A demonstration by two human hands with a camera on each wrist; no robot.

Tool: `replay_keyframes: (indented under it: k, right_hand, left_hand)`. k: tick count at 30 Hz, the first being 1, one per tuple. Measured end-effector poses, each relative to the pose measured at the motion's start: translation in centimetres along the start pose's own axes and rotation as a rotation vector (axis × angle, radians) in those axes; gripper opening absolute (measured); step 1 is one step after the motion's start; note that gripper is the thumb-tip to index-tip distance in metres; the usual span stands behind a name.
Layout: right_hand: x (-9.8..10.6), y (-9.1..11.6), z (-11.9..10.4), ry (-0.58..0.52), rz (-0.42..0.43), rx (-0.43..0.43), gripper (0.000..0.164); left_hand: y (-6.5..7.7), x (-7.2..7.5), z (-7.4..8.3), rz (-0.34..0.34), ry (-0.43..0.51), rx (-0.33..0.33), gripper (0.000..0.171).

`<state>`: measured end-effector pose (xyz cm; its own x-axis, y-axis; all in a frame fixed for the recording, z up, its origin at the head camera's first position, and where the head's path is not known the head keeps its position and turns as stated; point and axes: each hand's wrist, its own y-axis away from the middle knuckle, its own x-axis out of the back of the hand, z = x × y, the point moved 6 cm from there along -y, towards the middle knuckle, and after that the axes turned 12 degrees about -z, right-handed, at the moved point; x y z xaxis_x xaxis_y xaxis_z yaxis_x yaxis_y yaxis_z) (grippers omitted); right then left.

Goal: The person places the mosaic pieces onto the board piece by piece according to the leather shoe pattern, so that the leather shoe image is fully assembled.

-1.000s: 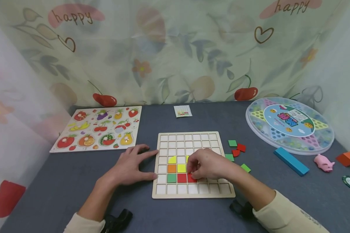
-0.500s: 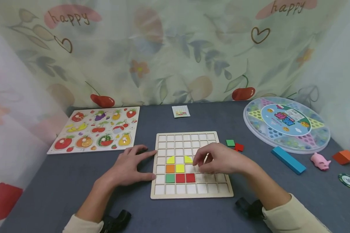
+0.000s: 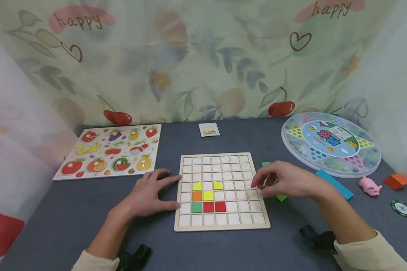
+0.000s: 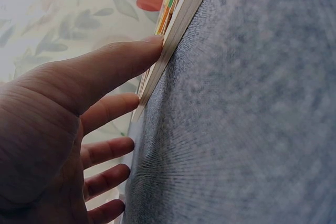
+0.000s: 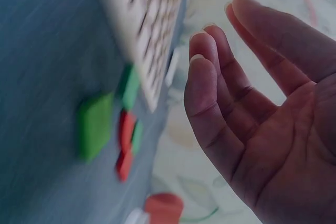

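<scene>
A wooden grid board (image 3: 239,227) lies flat, with coloured tiles in some cells: two yellow rounded ones, an orange tile (image 3: 196,196), a yellow square (image 3: 208,195), a green tile (image 3: 196,207) and two red squares (image 3: 220,206). My left hand (image 3: 146,195) touches the board's left edge with its thumb and index fingertip, fingers spread. Over the board's right edge hovers my right hand (image 3: 286,180), fingers loosely bent and holding nothing. Below it on the table are loose red tiles (image 5: 126,132) and green tiles (image 5: 95,125), partly hidden by the hand in the head view.
A small pattern card (image 3: 209,130) lies behind the board. At the left is a fruit puzzle board (image 3: 108,150). To the right stand a round game board (image 3: 330,143), a blue block (image 3: 335,184), a pink pig (image 3: 370,186), an orange block (image 3: 397,181) and a chip (image 3: 401,208).
My right hand has left the second red tile in the bottom coloured row and moved right, off the cells toward the loose tiles. My left hand stays at the board's edge.
</scene>
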<state>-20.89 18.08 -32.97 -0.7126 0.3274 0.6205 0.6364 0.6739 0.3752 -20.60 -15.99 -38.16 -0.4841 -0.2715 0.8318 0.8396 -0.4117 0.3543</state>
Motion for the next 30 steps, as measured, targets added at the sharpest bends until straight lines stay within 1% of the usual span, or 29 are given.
replay_keyframes:
  k: [5,9,15,17,22,27,30]
  right_hand:
    - [0.2,1.2,2.8,-0.041,-0.01,-0.029,0.024]
    - [0.4,2.3,4.9,-0.049,0.005,-0.058,0.027]
    - [0.2,2.9,6.8,-0.041,0.006,-0.093,0.035]
    - [0.1,2.8,7.0,-0.013,0.02,-0.099,0.034]
    - [0.0,2.3,6.9,0.051,0.059,-0.116,0.026]
    - [0.1,2.1,6.6,0.03,0.058,-0.123,0.022]
    - [0.2,2.0,6.3,0.006,0.062,-0.103,0.019]
  left_hand:
    - [-0.1,0.0,-0.1,-0.002,0.005,0.016,0.084]
    - [-0.2,-0.1,-0.1,0.0,-0.002,0.016,0.084]
    - [-0.2,-0.2,-0.2,0.004,-0.009,0.016,0.084]
    - [-0.1,-0.2,-0.1,0.003,-0.008,0.015,0.084]
    - [0.0,-0.2,-0.1,-0.001,-0.008,0.012,0.084]
    - [0.0,-0.2,0.0,-0.002,-0.008,0.013,0.084]
    - [0.0,-0.2,0.0,0.0,-0.008,0.012,0.084]
